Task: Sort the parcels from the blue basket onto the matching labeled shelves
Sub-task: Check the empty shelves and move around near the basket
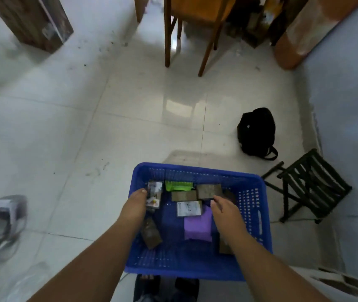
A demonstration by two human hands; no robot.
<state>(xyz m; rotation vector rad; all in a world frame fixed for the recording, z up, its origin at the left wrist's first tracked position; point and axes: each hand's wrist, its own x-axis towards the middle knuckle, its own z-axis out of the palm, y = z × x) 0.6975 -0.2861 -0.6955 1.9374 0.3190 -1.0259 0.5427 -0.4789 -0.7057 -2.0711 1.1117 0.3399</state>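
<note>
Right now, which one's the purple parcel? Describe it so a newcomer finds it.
Look into the blue basket on the white tiled floor. The purple parcel lies near its middle, just left of the right hand, below a white-labelled parcel. It is the only purple one; its neighbours are brown, white or green.

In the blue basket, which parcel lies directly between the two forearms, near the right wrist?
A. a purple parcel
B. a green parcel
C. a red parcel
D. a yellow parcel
A: the purple parcel lies in the blue basket just left of the right hand; the green one sits at the far wall.
</note>
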